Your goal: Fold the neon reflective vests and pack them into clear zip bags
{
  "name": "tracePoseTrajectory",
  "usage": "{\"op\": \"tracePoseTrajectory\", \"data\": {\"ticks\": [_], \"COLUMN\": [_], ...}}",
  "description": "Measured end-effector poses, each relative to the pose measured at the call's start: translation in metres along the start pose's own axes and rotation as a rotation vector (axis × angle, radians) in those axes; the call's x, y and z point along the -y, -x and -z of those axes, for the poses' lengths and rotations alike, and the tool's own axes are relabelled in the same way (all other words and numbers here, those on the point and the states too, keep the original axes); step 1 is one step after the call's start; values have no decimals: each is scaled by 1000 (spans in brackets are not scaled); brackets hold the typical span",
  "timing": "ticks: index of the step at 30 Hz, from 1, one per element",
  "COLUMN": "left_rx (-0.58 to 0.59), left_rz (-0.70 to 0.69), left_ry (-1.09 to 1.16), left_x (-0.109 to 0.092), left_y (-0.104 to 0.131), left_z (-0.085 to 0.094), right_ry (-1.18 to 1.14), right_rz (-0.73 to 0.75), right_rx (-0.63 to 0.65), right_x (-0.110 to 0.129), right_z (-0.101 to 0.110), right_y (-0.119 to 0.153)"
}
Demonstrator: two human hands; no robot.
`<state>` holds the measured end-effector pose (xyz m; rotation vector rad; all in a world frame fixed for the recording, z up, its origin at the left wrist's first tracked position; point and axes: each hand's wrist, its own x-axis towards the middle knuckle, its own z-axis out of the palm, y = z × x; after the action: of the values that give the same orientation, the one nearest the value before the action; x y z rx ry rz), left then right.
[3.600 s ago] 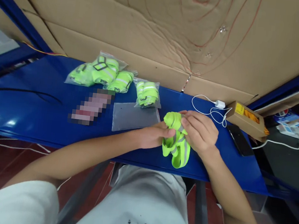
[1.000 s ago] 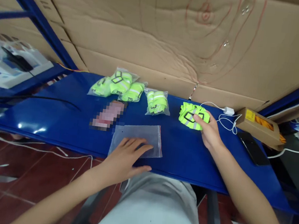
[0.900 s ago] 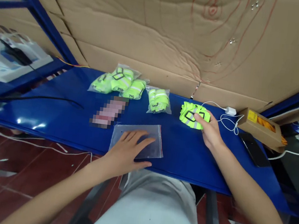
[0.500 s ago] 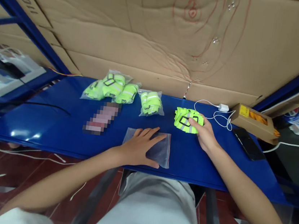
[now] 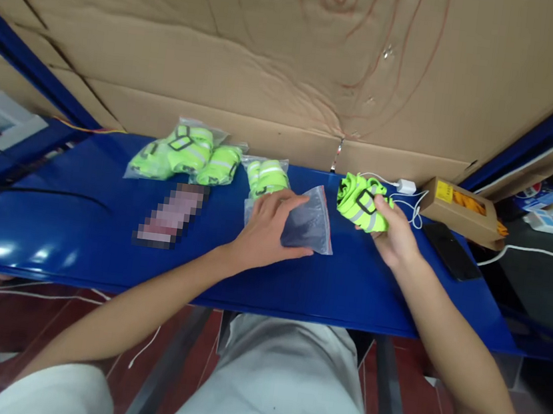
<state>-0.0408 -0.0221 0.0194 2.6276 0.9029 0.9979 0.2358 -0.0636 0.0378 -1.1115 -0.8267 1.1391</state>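
Observation:
My left hand (image 5: pixel 271 230) is curved around a clear zip bag (image 5: pixel 309 221) with a red edge strip, its thumb and fingers on the bag near the middle of the blue table (image 5: pixel 296 290). In my right hand (image 5: pixel 394 231) is a folded neon-yellow reflective strap bundle (image 5: pixel 363 204) with a black buckle, pinched between thumb and fingers and held to the right of the bag. A bagged yellow bundle (image 5: pixel 267 176) lies just behind my left hand, partly covered by it. Further left, more bagged yellow bundles (image 5: pixel 187 149) sit together.
A pixelated flat item (image 5: pixel 172 216) lies at the left. On the right are a black phone (image 5: pixel 451 250), an open cardboard box (image 5: pixel 462 210) with orange contents and a white charger (image 5: pixel 406 187) with its cable. Cardboard (image 5: pixel 273 65) stands behind the table.
My left hand has gripped the clear bag and moved it away from the table's front edge. The yellow bundle in my right hand has turned and tilted. The camera view has shifted slightly.

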Motion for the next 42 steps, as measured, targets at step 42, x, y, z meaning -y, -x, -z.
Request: {"op": "tracePoseTrajectory", "data": {"ticks": [42], "left_rx": [88], "left_rz": [-360], "left_ry": [-146], "left_x": [8], "left_y": [-11], "left_z": [-31], "right_ry": [-3], "right_rz": [-268], "right_rx": [361], "right_x": [-20], "right_z": [-3], "right_y": [15]}}
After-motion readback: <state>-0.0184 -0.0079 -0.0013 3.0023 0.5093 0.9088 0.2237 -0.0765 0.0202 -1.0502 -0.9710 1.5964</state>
